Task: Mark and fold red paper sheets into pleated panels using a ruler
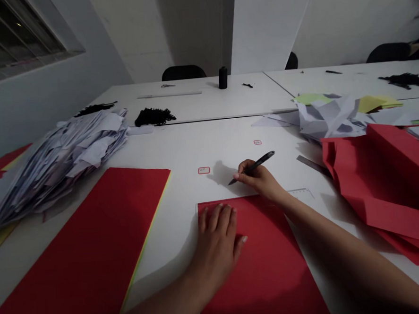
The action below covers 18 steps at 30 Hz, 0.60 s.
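My left hand (217, 237) lies flat with its fingers spread on a red sheet (266, 272) in front of me. Just beyond the sheet's far right corner, my right hand (255, 175) pinches a black pen (262, 160), its tip pointing down and left over the white table. A clear ruler (300, 192) shows at the sheet's far edge, partly hidden by my right arm. Two small red-bordered labels, one nearer (203, 170) and one farther (257, 142), lie on the table beyond my hands.
A red-topped paper stack (94, 244) lies left, beside heaped white papers (71, 156). Crumpled red paper (384, 179), a metal ruler (312, 165) and white scraps (331, 114) are right. Black cord (154, 116), a black spool (222, 78) and scissors (168, 85) lie farther back.
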Available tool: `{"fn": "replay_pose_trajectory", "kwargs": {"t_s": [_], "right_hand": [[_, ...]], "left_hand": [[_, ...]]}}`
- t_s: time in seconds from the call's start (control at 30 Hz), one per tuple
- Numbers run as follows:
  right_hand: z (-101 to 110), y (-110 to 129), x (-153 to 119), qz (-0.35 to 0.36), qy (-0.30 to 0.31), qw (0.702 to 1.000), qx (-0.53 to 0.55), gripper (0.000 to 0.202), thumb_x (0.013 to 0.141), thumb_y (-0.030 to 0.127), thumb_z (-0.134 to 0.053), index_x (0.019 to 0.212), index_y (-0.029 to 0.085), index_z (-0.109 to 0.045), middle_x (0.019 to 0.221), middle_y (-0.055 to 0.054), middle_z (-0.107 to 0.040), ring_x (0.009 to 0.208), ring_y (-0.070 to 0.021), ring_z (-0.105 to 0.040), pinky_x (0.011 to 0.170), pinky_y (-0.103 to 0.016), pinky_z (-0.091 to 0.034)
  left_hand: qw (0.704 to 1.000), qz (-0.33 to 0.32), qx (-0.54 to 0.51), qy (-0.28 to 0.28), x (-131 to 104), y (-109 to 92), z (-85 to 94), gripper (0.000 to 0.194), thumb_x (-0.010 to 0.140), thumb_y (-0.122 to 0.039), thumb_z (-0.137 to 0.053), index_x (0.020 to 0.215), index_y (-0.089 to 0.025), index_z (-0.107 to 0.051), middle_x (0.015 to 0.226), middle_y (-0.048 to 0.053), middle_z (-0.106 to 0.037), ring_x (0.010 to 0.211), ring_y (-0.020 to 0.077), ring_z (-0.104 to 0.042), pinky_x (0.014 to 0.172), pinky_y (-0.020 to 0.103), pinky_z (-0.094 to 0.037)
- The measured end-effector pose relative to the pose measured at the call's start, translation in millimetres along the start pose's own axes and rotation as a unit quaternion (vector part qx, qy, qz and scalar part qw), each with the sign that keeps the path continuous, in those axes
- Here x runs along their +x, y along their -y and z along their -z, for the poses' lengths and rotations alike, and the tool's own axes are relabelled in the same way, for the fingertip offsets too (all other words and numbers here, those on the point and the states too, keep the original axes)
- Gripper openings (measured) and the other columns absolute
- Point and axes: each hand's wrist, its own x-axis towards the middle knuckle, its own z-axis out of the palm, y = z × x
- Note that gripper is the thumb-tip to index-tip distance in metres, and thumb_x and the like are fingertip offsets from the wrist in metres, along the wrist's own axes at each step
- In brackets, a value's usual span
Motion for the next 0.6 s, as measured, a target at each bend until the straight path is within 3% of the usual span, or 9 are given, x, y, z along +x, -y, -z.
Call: {"fn": "replay_pose_trajectory", "kwargs": {"t_s": [0.3, 0.6], "right_hand": [[-9, 2, -8, -0.020, 0.089, 0.996, 0.007, 0.022, 0.081, 0.041, -0.059, 0.084, 0.019, -0.058, 0.075, -0.002, -0.059, 0.068, -0.0140, -0.054, 0.064, -0.029, -0.043], [-17, 2, -6, -0.001, 0.060, 0.993, -0.104, 0.020, 0.076, 0.033, -0.063, 0.067, 0.018, -0.052, 0.058, 0.004, -0.049, 0.056, -0.0103, -0.041, 0.051, -0.023, -0.031]], "left_hand": [[1.000, -0.008, 0.015, 0.003, 1, 0, 1.4, 0.045, 0.088, -0.033, -0.048, 0.127, -0.010, -0.049, 0.134, 0.015, -0.049, 0.123, 0.0323, -0.039, 0.104, 0.056, -0.026], [1.000, 0.002, -0.003, -0.008, 3, 0, 1.8, 0.044, 0.088, -0.033, -0.048, 0.126, -0.011, -0.050, 0.131, 0.014, -0.052, 0.122, 0.0324, -0.042, 0.104, 0.056, -0.027]]}}
